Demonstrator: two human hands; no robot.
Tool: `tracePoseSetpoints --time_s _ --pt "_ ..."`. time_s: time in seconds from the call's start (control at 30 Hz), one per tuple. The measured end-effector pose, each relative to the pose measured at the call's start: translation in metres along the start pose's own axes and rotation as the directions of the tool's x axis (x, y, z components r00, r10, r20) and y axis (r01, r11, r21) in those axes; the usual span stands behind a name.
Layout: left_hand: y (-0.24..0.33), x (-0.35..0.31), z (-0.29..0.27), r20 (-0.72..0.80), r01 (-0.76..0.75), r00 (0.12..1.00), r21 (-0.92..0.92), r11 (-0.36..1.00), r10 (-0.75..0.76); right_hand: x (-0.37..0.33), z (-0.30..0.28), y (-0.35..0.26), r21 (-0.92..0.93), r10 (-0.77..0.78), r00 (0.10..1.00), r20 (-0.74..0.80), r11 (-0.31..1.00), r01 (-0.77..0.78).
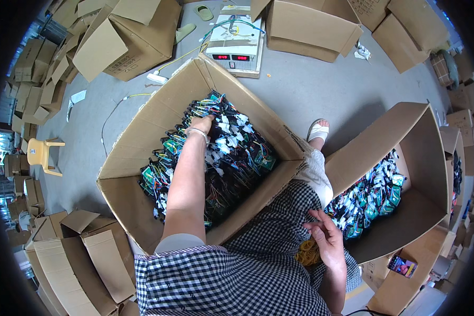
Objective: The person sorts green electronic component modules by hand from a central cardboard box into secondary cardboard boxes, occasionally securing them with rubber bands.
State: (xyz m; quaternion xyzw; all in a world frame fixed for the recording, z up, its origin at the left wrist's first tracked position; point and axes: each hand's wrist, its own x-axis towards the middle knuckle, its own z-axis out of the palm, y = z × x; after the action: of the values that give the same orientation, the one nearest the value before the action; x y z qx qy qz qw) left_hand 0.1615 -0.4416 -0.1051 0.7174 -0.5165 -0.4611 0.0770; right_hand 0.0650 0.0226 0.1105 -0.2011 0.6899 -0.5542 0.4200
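While left hand [201, 125] digs wired parts [216, 158]: cardboard boxes [131, 37] all around.

Your left hand [201, 124] buries its fingertips in the wire bundles [216, 158], so you can't tell what they grip; your forearm covers more.

Tall box walls [142, 142] hem the wire bundles [231, 152]; top open.

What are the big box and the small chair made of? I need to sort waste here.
Big box: looks like corrugated cardboard, matte brown, with creased flaps. Small chair: probably moulded plastic, smooth pale yellow, though it is too small to be sure.
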Motion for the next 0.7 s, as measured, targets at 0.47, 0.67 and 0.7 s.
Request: tracePoseSetpoints --time_s 0.47,0.67,0.7 --pt "0.009 -0.068 -0.098 0.301 -0.080 0.914 -0.523 0.849 0.271 -0.070 -0.099 0.043 -0.099 -0.012 0.883 -0.469 0.994 -0.039" --pt "0.037 -0.204 -0.046 0.320 -0.522 0.679 -0.424 0.741 0.661 -0.077 -0.169 0.112 -0.261 0.156 0.695 -0.702 0.851 -0.455" --pt "0.040 -0.238 -0.035 0.336 -0.581 0.639 -0.380 0.720 0.692 -0.071 -0.173 0.117 -0.312 0.203 0.688 -0.696 0.778 -0.545"
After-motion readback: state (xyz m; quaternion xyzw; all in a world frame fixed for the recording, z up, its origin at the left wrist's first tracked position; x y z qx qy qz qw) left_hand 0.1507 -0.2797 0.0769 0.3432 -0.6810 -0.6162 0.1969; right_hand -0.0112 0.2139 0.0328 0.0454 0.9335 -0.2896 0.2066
